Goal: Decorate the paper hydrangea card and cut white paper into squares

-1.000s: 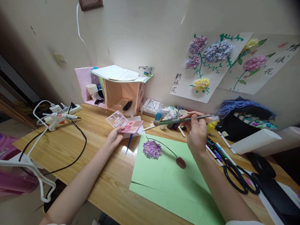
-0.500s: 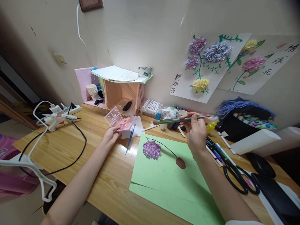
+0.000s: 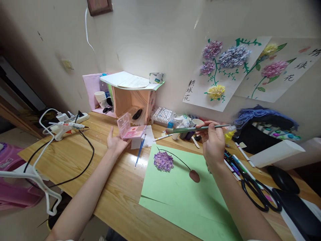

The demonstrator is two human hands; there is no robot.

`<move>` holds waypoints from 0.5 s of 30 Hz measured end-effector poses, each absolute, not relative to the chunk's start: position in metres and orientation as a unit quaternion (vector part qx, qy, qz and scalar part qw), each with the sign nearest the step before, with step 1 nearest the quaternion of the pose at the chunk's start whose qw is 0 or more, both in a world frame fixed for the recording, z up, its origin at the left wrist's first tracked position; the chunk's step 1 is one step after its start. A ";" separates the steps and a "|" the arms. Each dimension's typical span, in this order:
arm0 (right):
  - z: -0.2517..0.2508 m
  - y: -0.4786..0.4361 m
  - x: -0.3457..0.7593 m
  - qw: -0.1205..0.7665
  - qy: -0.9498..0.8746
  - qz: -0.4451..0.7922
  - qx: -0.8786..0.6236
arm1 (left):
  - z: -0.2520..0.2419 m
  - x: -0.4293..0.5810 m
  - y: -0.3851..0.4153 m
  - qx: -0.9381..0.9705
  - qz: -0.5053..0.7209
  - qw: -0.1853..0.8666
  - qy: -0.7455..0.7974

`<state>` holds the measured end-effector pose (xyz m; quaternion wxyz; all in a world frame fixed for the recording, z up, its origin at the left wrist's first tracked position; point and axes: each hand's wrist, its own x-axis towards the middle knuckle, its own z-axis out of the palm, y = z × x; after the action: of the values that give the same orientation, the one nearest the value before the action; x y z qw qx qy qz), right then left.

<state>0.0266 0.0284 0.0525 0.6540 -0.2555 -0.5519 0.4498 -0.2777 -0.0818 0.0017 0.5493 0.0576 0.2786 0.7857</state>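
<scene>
Brush between right fingers, palette on left fingers

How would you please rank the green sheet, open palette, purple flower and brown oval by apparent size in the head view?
1. Green sheet
2. Open palette
3. Purple flower
4. Brown oval

Head cam: on wearer's head, looks fwd + down, wide angle; desk near, below; wall farther, ahead; L hand & R hand mid-dist.
</scene>
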 end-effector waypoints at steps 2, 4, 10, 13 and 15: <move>0.053 0.029 0.026 0.655 -0.548 0.455 -0.251 | 0.000 -0.277 -0.080 0.054 0.775 0.540 0.322; 0.053 0.029 0.027 0.654 -0.549 0.454 -0.253 | -0.001 -0.274 -0.078 0.067 0.767 0.531 0.354; 0.054 0.019 0.024 0.649 -0.573 0.435 -0.248 | 0.010 -0.279 -0.083 0.103 0.776 0.467 0.411; 0.055 0.002 0.012 0.615 -0.614 0.448 -0.210 | 0.018 -0.300 -0.097 0.114 0.773 0.424 0.458; 0.056 -0.010 -0.004 0.567 -0.672 0.444 -0.173 | 0.018 -0.319 -0.109 0.121 0.757 0.399 0.503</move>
<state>-0.0045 -0.0102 0.0556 0.5665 -0.1726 -0.6725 0.4439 -0.3185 -0.1089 0.0182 0.3987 0.1210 0.5032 0.7571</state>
